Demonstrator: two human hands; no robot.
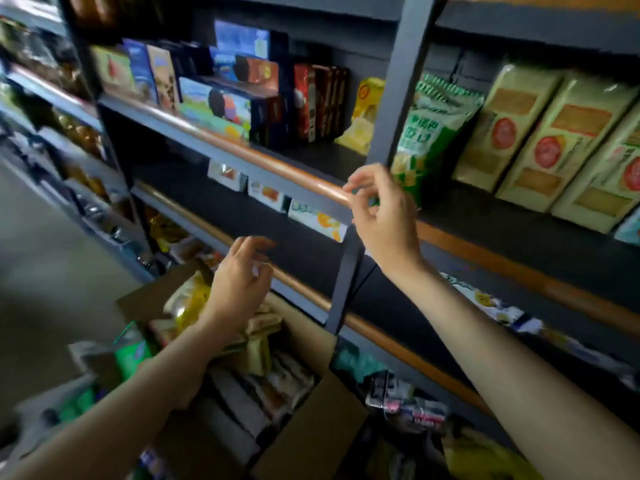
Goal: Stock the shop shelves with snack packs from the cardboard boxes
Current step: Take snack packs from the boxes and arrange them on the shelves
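Both hands empty, fingers loosely curled: right hand (377, 209) at shelf (242, 152) rail, left hand (242, 282) above box (311, 403). Next: grip one pack squarely, seat it behind rail.

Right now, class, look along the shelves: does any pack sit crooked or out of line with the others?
Yes. The green bag on the upper shelf leans left against the grey post, while the cream packs beside it stand in an even row. The right hand is just in front of it; neither hand holds anything.
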